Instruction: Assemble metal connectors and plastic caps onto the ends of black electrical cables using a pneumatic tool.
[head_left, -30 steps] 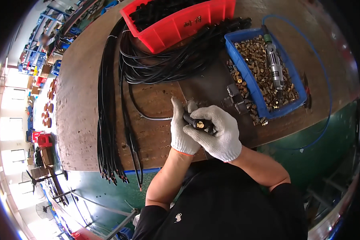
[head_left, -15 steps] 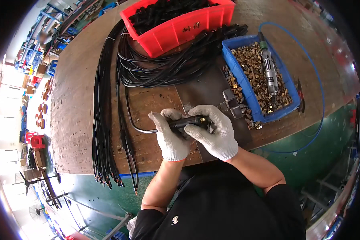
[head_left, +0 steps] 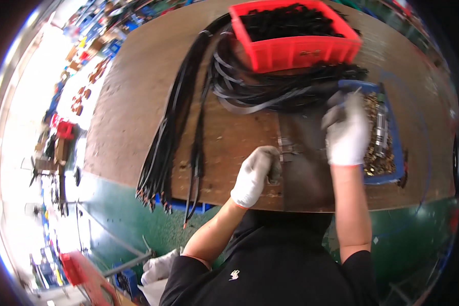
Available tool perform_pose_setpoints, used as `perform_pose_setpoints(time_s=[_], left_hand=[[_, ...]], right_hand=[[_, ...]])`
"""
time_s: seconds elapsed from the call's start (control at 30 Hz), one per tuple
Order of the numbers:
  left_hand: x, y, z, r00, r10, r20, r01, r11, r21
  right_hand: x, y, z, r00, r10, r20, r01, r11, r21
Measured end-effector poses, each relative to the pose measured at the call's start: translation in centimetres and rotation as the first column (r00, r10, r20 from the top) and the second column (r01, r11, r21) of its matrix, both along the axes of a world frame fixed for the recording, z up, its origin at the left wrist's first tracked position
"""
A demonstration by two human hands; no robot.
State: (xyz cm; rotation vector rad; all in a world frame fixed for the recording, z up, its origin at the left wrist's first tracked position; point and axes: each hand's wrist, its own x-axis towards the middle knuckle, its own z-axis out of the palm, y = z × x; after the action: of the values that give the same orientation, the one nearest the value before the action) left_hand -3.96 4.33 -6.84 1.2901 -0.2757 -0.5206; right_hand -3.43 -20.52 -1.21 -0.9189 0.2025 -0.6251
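Both my hands wear white knit gloves. Over the near middle of the table is my left hand [head_left: 259, 173], its fingers curled in; whatever they hold, if anything, is hidden. My right hand [head_left: 349, 130] is smeared by motion beside the blue tray [head_left: 399, 158], close to the right end of a coil of black cables [head_left: 250, 99]. Whether its fingers grip anything cannot be made out. Small brass-coloured metal fittings [head_left: 377, 166] fill the tray, and a silver air tool [head_left: 381, 127] lies on top of them.
At the back stands a red bin [head_left: 306, 53] full of black parts. A long bundle of black cables [head_left: 176, 112] runs down the left of the wooden table [head_left: 132, 112], its stripped ends past the near edge. Behind the right side trails a blue hose [head_left: 426, 137], faint with blur.
My hands have parted, and the black connector they held together no longer shows between them. The right hand went up and right to the tray. The view has shifted, moving the table contents rightward.
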Motion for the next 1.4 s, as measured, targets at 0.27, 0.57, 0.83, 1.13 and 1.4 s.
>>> perform_pose_setpoints(time_s=[0.27, 0.57, 0.83, 1.13, 1.4], left_hand=[[-0.6, 12.6, 2.2, 0.634, -0.046, 0.772, -0.768, 0.076, 0.636], [0.1, 14.8, 3.7, 0.904, 0.025, 0.426, -0.424, 0.176, 0.888], [0.8, 7.1, 5.0, 1.000, -0.017, -0.010, 0.020, 0.780, 0.625], [2.4, -1.3, 5.4, 0.152, -0.368, 0.917, -0.219, 0.893, 0.394], [4.0, 1.6, 6.5, 0.382, -0.619, 0.686, -0.171, 0.682, 0.711]], right_hand=[[-1.0, -0.2, -2.0, 0.991, -0.132, -0.032, 0.133, 0.991, 0.018], [-3.1, 4.7, -1.9, 0.910, 0.235, -0.342, -0.317, 0.926, -0.208], [-6.5, 8.3, -3.0, 0.604, 0.497, -0.623, -0.797, 0.407, -0.447], [-7.1, 5.2, -3.7, 0.573, 0.464, -0.675, -0.818, 0.280, -0.502], [-8.8, 2.4, -2.7, 0.826, 0.094, -0.556, -0.562, 0.063, -0.824]])
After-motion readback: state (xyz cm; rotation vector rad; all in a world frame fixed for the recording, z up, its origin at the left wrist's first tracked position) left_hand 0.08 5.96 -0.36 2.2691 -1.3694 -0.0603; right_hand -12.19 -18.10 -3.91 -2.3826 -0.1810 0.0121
